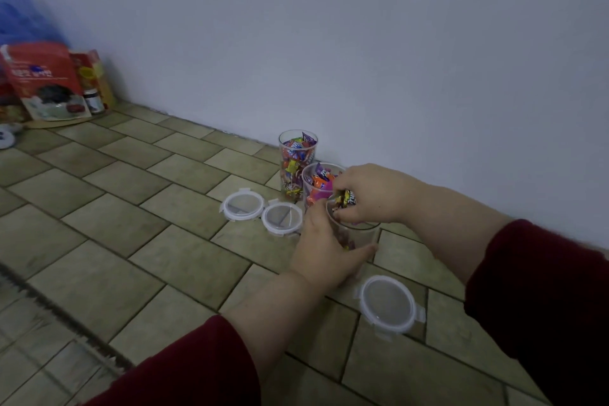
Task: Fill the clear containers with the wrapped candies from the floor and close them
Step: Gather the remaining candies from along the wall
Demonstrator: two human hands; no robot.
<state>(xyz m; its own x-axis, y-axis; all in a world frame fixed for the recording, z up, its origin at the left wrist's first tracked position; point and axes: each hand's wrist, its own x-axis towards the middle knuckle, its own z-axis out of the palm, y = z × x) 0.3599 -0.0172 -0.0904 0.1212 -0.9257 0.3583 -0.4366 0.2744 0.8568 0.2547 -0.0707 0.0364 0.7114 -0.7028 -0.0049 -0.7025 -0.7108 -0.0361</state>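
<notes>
We see the left hand gripping the near clear container on the tiled floor, while the right hand clutches wrapped candies over its mouth. Right behind it, a tall filled container and a shorter filled container crowd against the wall. Two loose lids lie to the left and a third lid nearer us. Red packages stand far left.

Three open clear candy containers with three loose lids.
Far container and middle container stand upright, full of bright wrapped candies; near container holds few. Left lid and centre lid lie flat side by side; third lid lies nearest.
</notes>
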